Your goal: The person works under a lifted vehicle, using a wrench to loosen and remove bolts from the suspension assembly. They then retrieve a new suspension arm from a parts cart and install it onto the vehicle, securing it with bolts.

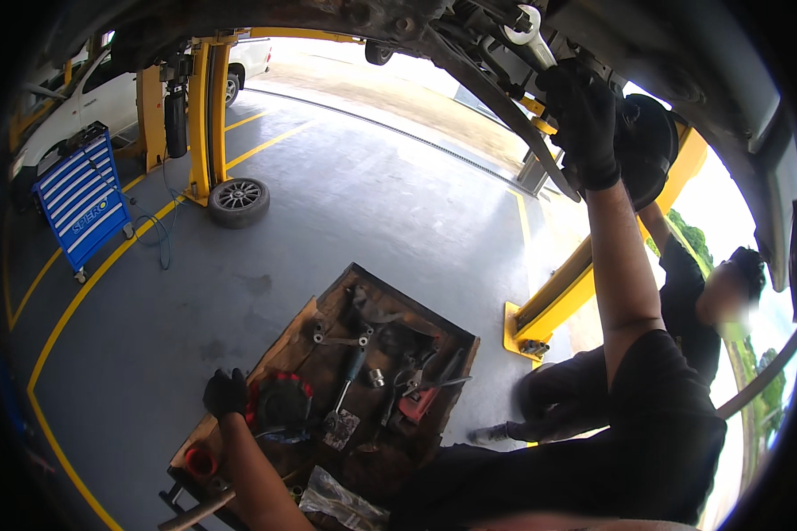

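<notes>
While your right hand (581,119) is closed round the wrench (531,40), a crooked pull could slip it; whether your left hand (226,395), beside the tray (413,303), grips anything, I can't tell.

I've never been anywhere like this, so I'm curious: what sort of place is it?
Probably a vehicle repair workshop: there's a yellow lift post, a blue tool cabinet, and a wrench in the person's right hand.
</notes>
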Motion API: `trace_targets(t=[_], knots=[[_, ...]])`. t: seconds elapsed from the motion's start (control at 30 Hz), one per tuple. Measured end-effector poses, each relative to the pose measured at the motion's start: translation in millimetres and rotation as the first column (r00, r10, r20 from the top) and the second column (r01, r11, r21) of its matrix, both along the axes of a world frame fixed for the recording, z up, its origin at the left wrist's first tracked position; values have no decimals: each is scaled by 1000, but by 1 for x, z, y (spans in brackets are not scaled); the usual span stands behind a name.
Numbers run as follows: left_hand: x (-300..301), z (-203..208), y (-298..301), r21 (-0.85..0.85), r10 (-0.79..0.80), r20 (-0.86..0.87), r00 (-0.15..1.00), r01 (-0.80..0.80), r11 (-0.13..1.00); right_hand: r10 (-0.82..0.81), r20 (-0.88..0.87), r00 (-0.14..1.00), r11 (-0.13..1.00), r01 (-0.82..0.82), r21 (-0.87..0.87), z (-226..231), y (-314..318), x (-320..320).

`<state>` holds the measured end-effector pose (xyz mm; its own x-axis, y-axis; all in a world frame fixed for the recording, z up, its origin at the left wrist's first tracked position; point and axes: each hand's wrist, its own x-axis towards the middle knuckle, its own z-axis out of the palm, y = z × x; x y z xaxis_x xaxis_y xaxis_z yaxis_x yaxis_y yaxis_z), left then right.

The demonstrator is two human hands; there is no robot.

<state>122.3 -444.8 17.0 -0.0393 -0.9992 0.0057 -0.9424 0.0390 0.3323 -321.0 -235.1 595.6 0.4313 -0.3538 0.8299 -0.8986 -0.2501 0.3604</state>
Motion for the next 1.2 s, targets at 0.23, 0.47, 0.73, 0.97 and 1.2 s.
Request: trace_targets(t=[0.23,0.47,0.73,0.97,1.2], knots=[[-3,-18,-1,-96,71,-3,997,-71,993,99,234,967,993,-112,40,-37,-15,-3],[2,-48,-13,-142,-62,42,997,67,988,226,970,-89,584,-785,-208,-95,-39,153],[8,-50,-12,-163,-221,270,937,271,949,-6,875,-485,275,-842,-465,-113,5,207],[6,-53,-11,-138,-236,368,899,304,943,132,747,651,934,-334,126,-84,20,59],[3,-42,-3,-211,-186,293,938,253,944,-22,269,963,1000,21,6,-13,23,12]])
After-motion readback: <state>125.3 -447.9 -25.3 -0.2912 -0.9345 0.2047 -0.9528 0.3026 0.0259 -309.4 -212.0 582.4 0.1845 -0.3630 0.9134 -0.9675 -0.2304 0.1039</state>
